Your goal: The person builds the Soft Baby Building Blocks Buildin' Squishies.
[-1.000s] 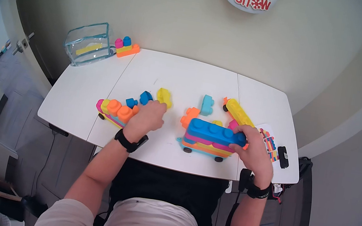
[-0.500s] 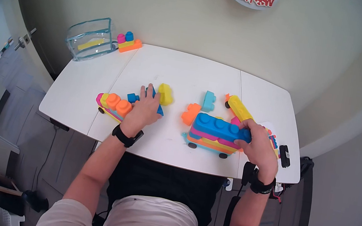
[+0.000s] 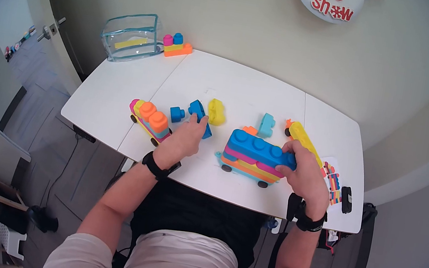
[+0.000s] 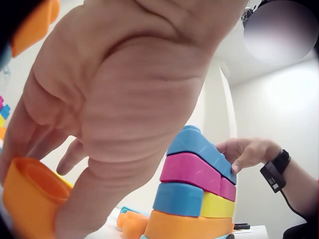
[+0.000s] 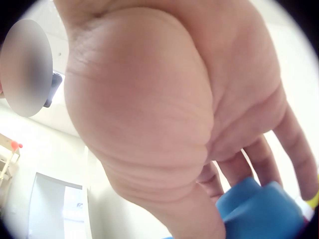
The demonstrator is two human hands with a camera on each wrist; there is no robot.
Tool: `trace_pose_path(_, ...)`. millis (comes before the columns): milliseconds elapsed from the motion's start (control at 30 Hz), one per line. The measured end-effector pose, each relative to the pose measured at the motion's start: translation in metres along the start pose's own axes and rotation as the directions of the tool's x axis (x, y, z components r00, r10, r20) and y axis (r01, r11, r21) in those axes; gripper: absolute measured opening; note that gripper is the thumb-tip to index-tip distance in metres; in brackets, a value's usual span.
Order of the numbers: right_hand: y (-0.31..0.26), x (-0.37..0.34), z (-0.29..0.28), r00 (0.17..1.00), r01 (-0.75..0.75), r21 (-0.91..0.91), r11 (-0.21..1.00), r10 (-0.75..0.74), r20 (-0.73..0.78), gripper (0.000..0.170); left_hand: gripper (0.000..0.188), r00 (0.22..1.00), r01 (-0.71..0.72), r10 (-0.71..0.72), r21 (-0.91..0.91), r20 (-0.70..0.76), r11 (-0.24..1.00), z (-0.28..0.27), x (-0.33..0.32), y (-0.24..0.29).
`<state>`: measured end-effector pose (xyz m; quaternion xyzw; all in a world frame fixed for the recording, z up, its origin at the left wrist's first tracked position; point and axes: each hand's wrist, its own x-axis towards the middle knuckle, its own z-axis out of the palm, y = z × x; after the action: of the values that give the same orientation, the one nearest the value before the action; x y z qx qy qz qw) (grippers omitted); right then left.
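My left hand is over the table with its fingers by two blue blocks. The left wrist view shows an orange block between its thumb and fingers, hidden under the hand from above. Left of it stands a wheeled toy topped with orange blocks. My right hand grips the right end of the long blue block, thumb on the near side. That block tops a layered stack on a wheeled base. The right wrist view shows the blue block below the palm.
A yellow block, a small blue block and a light blue block lie behind the hands. A yellow wheeled piece and a picture sheet are at right, a clear case at back left.
The head view has shifted. My left hand has drawn back slightly from the blue blocks, its fingers less spread. My right hand has kept its grip on the long blue block.
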<state>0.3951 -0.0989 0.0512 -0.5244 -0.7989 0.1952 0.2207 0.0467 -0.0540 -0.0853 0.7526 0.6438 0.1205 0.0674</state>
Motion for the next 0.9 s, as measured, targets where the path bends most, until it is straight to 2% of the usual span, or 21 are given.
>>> trace_pose_path(33,0.001,0.001,0.001,1.000,0.002,-0.001,1.000,-0.002,0.001,0.044,0.073,1.000,0.002,-0.002,-0.001,-0.001,1.000,-0.009,-0.001,0.005)
trace_pose_path(100,0.001,0.001,0.003,0.996,0.088,0.015,0.996,-0.088,-0.007,0.044,0.060,1.000,0.001,0.000,-0.176,0.005,0.984,-0.043,-0.006,0.019)
trace_pose_path(133,0.001,0.000,0.004,0.997,0.080,0.015,0.997,-0.080,-0.010,0.044,0.060,1.000,-0.005,0.007,-0.176,0.010,0.984,-0.055,-0.007,0.024)
trace_pose_path(200,0.000,-0.001,0.006,0.996,0.081,-0.008,0.997,-0.081,-0.032,0.044,0.043,0.979,-0.085,0.015,-0.335,-0.205,0.938,-0.077,-0.011,0.032)
trace_pose_path(233,0.000,-0.002,0.007,0.997,0.068,-0.008,0.998,-0.068,-0.032,0.044,0.043,0.980,-0.090,0.024,-0.338,-0.197,0.937,-0.088,-0.015,0.037)
trace_pose_path(300,-0.002,-0.002,0.008,0.997,0.068,-0.021,0.997,-0.068,-0.032,0.042,0.031,0.964,-0.093,-0.083,-0.616,-0.252,0.782,-0.109,-0.019,0.045)
trace_pose_path(333,-0.006,-0.003,0.009,0.997,0.062,-0.025,0.998,-0.063,-0.039,0.042,0.031,0.965,-0.102,-0.074,-0.617,-0.253,0.780,-0.113,-0.021,0.049)
trace_pose_path(400,-0.013,-0.006,0.010,0.998,0.033,-0.070,0.997,-0.037,-0.055,0.041,0.028,0.860,-0.329,0.047,-0.482,-0.508,0.812,-0.117,-0.025,0.053)
trace_pose_path(433,-0.014,-0.008,0.011,0.998,0.038,-0.073,0.997,-0.042,-0.050,0.041,0.028,0.859,-0.325,0.040,-0.484,-0.510,0.812,-0.113,-0.024,0.054)
trace_pose_path(500,-0.019,-0.006,0.018,0.991,0.109,-0.126,0.986,-0.118,-0.068,0.040,0.033,0.808,-0.474,0.094,-0.547,-0.581,0.690,-0.103,-0.020,0.053)
trace_pose_path(533,-0.020,-0.007,0.023,0.989,0.126,-0.116,0.985,-0.134,-0.061,0.040,0.033,0.808,-0.464,0.085,-0.540,-0.583,0.703,-0.101,-0.021,0.053)
trace_pose_path(600,-0.021,-0.010,0.029,0.979,0.159,-0.079,0.984,-0.167,-0.113,0.043,0.041,0.890,-0.430,0.162,-0.667,-0.426,0.609,-0.098,-0.018,0.055)
trace_pose_path(633,-0.022,-0.011,0.030,0.978,0.162,-0.080,0.984,-0.171,-0.117,0.043,0.043,0.934,-0.350,0.180,-0.700,-0.307,0.622,-0.098,-0.015,0.056)
trace_pose_path(700,-0.022,-0.012,0.029,0.991,0.105,-0.017,0.994,-0.106,-0.083,0.044,0.045,0.919,-0.391,0.234,-0.661,-0.316,0.641,-0.101,-0.017,0.063)
trace_pose_path(767,-0.018,-0.015,0.028,0.988,0.110,-0.021,0.994,-0.111,-0.104,0.044,0.048,0.905,-0.426,0.289,-0.623,-0.314,0.656,-0.104,-0.018,0.066)
trace_pose_path(833,-0.015,-0.017,0.025,0.984,0.120,-0.015,0.993,-0.121,-0.129,0.044,0.059,0.898,-0.400,0.404,-0.705,-0.174,0.586,-0.109,-0.015,0.059)
trace_pose_path(900,-0.017,-0.020,0.020,0.990,0.026,-0.053,0.998,-0.033,-0.135,0.044,0.060,0.897,-0.380,0.431,-0.675,-0.102,0.632,-0.109,-0.010,0.053)
